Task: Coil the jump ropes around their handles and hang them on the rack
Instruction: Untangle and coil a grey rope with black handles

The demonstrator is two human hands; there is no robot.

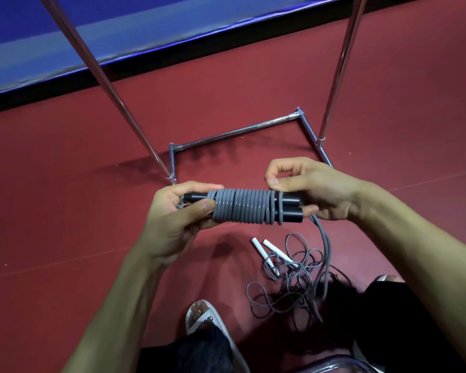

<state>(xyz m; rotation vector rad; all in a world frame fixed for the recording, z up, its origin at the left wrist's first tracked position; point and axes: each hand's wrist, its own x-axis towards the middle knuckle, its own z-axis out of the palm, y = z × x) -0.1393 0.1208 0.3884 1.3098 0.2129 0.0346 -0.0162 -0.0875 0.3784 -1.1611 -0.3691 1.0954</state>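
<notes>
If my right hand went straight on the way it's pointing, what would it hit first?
Probably the gray rope coil on the black handles; your right hand points leftward along it.

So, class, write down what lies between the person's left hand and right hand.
In the head view, the pair of black cylindrical handles spans that gap, wrapped in tight coils of grey rope; the left hand and right hand hold its ends.

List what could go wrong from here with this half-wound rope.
1. The loose tail hangs down to the tangle; pulling more may snag it and drag the white handles along.
2. The grey coil is held only at its ends by the left hand and right hand; easing either grip could let turns spring off the black handles.
</notes>
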